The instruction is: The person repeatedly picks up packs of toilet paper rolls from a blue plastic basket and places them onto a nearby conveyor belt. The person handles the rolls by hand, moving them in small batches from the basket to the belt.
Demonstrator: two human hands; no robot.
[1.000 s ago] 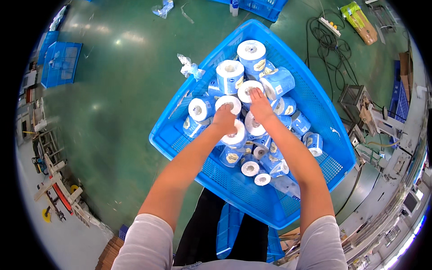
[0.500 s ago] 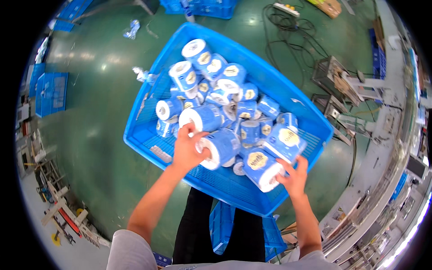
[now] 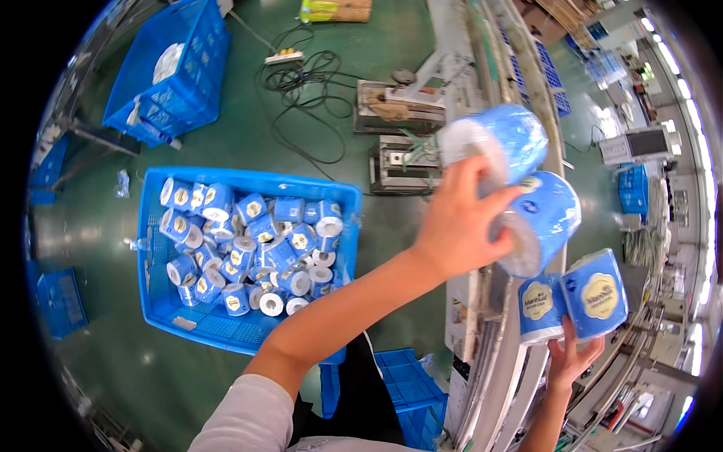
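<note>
While the left hand (image 3: 456, 226) grips 2 blue-wrapped, white cylindrical paper rolls (image 3: 553, 215), the right hand (image 3: 570, 363) holds 2 similar rolls (image 3: 596, 295).

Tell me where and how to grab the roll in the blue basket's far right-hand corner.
I'd grip the roll by its white end, coming from above on the near side. That flat end tilts that way, while the walls of the basket stand close on its far and right sides, likely leaving less finger room.
</note>
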